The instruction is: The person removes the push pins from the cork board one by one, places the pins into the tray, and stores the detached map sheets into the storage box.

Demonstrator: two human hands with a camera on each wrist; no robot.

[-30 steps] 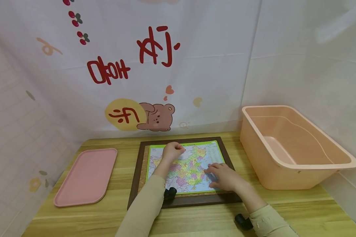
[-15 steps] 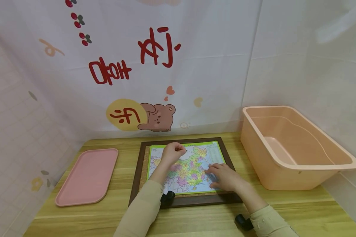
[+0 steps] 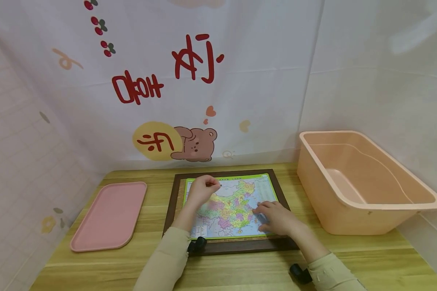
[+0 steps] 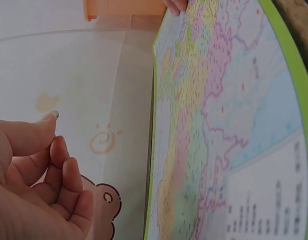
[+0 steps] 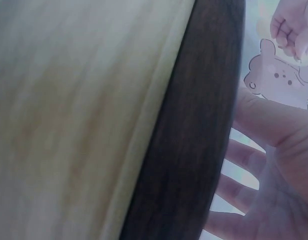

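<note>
Although there is printing in several places, little of it can be read: the title on the green upper border of the map (image 3: 240,202) is too small, and the legend in its left near corner blurs into rows of lines. Large red characters (image 3: 193,58) lie on their side across the white cloth (image 3: 269,81) at the far side, one more within a yellow circle (image 3: 142,135) beside a single printed bear (image 3: 200,145) (three pairs of cherries run down the cloth too, farther left).

One map lies on cork (image 3: 181,194) inside one dark brown frame (image 3: 247,245), at the middle of the wooden table (image 3: 240,275). Of the two hands, the left hand (image 3: 203,189) holds a narrow pinch above the map's far left part, with one small dark piece (image 3: 220,185) at the fingertips. The right hand (image 3: 276,217) lies wide, fingers spread, on the map's right part; whether it presses, I cannot tell. One pink tray (image 3: 111,218) sits to the left, one peach tub (image 3: 349,218) to the right.
</note>
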